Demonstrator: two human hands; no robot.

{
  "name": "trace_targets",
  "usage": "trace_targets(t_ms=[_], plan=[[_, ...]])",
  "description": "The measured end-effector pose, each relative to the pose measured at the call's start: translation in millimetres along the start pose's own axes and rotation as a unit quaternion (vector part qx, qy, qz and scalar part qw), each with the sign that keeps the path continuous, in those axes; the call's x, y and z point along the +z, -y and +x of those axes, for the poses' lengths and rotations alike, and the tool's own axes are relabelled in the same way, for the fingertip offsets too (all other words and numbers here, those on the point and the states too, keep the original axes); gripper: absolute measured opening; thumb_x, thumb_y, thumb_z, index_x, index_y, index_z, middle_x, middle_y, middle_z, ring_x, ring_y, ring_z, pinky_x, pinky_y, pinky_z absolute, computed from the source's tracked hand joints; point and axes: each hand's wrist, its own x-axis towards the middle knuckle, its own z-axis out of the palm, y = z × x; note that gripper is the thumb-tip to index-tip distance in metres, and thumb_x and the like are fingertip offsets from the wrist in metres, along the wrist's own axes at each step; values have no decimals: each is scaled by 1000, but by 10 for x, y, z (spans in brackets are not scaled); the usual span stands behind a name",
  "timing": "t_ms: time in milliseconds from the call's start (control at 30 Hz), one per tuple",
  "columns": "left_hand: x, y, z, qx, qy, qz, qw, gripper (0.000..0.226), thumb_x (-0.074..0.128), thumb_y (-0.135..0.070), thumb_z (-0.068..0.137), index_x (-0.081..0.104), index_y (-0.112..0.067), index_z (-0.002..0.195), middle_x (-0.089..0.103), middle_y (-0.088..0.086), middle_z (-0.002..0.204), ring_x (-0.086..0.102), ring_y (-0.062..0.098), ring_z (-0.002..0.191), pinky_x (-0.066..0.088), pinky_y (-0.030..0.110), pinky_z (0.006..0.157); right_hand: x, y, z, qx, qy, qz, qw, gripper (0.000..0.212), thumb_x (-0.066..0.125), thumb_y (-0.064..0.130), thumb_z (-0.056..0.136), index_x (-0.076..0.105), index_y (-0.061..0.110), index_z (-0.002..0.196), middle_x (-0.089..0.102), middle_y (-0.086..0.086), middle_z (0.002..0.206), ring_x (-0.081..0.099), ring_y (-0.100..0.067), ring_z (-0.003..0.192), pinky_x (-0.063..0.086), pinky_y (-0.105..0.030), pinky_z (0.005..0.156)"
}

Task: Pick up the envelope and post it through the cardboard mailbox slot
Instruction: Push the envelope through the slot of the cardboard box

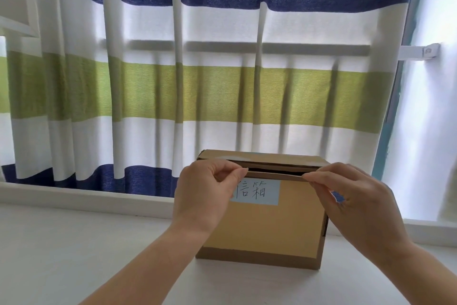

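Observation:
A brown cardboard mailbox (pixel 272 230) stands on the white surface, with a pale blue handwritten label (pixel 268 193) on its front. Its dark slot (pixel 274 170) runs along the top of the front face. A thin brown envelope edge (pixel 274 175) lies in the slot's mouth; the rest of the envelope is hidden inside the box. My left hand (pixel 202 196) pinches that edge at the slot's left end. My right hand (pixel 356 205) pinches it at the right end.
Right behind the box hangs a striped curtain (pixel 197 87) in blue, white and green. A white ledge (pixel 86 196) runs under it. The white tabletop (pixel 74 255) spreads to the left, and a window frame (pixel 390 131) rises at the right.

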Motion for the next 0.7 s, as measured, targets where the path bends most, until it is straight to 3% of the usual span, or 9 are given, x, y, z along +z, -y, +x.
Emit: trace_targets(t_ms=[100, 233, 367, 433, 567, 633, 700], plan=[[6, -13, 0, 14, -14, 12, 1000, 19, 72, -33, 71, 65, -39, 54, 64, -20, 48, 64, 5, 57, 58, 39, 64, 9, 3, 3, -1, -3, -12, 1000, 14, 74, 4, 68, 73, 14, 78, 71, -1, 70, 62, -22, 55, 55, -35, 44], [6, -35, -26, 38, -16, 41, 998, 6, 69, -34, 74, 71, -30, 70, 68, -17, 60, 66, 8, 67, 57, 39, 64, 36, -16, -39, -4, 16, -40, 999, 13, 73, 9, 69, 72, 13, 82, 67, -4, 73, 61, -23, 59, 54, -32, 45], [-14, -70, -65, 116, -19, 119, 986, 11, 64, -34, 79, 72, -27, 77, 71, -10, 65, 65, 14, 64, 55, 37, 58, 66, -31, -62, 8, 24, -62, 998, 14, 73, 9, 68, 72, 11, 82, 63, -7, 74, 59, -26, 60, 51, -29, 49], [-26, -70, -80, 177, -19, 194, 965, 13, 62, -31, 81, 72, -25, 77, 71, -4, 66, 64, 18, 59, 54, 35, 51, 70, -34, -60, 10, 26, -66, 997, 14, 73, 9, 68, 72, 11, 82, 63, -7, 74, 59, -27, 60, 50, -29, 50], [-61, -42, -98, 247, -13, 315, 916, 14, 63, -24, 76, 70, -18, 66, 58, -1, 48, 52, 18, 36, 42, 23, 31, 63, -31, -63, 8, 33, -69, 997, 16, 73, 9, 67, 71, 10, 83, 64, -7, 74, 60, -26, 60, 52, -30, 51], [-71, -50, -112, 259, 11, 374, 890, 6, 74, -18, 68, 69, -19, 64, 55, -1, 44, 47, 16, 31, 33, 17, 31, 64, -26, -62, 10, 35, -70, 997, 18, 74, 8, 66, 71, 10, 84, 64, -7, 75, 60, -26, 59, 53, -31, 52], [-75, -42, -116, 249, 27, 426, 869, 13, 81, -16, 58, 70, -19, 63, 53, -2, 41, 45, 15, 28, 28, 16, 31, 65, -19, -60, 12, 37, -68, 997, 19, 74, 7, 66, 71, 10, 85, 64, -7, 75, 61, -26, 60, 53, -31, 52]])
